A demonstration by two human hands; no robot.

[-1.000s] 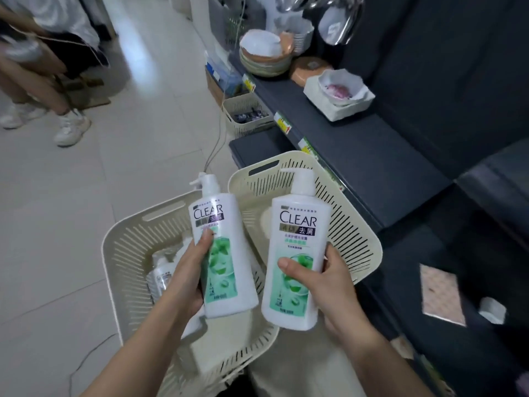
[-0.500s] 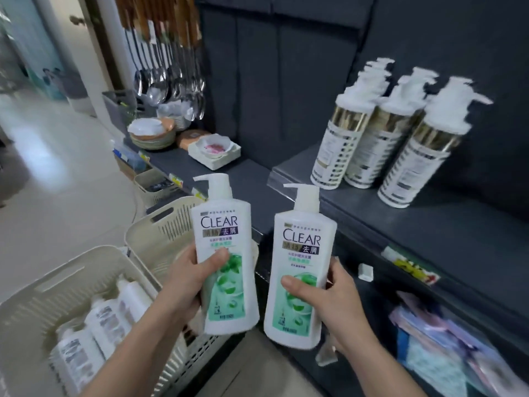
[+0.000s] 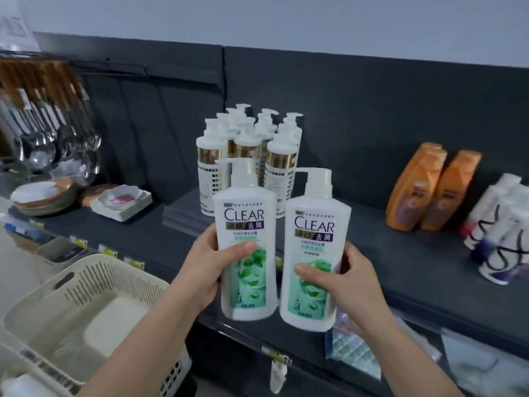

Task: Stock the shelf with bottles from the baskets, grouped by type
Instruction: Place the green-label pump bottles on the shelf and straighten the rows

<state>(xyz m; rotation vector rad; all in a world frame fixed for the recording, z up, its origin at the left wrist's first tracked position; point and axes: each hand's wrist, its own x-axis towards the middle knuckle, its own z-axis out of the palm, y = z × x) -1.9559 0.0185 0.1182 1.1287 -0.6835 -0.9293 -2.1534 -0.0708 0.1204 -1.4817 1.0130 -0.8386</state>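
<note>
1. Hands first: the left hand (image 3: 200, 270) wraps one CLEAR bottle (image 3: 246, 245) at mid-body, thumb across the green label. The right hand (image 3: 343, 279) grips the second CLEAR bottle (image 3: 313, 259) the same way. Both bottles are upright and nearly touching, held in the air at the front edge of the shelf (image 3: 400, 253), beside the near basket (image 3: 86, 285).
2. Each grip is one-handed on a smooth, probably heavy body. A slip while reaching in would likely drop a bottle onto the shelf edge or the floor.
3. Further in, the gold-banded pump bottles (image 3: 249, 144) stand tightly packed right behind the held pair. Pushing straight ahead could topple their front row.
4. Setting the pair against that cluster would also blur the grouping. The bare stretch towards the orange bottles (image 3: 432, 190) looks safer.
5. Compared with half a second ago, the grips are unchanged, but the bottles are raised and closer to the shelf. The view has swung up and right, so the orange bottles now show.
</note>
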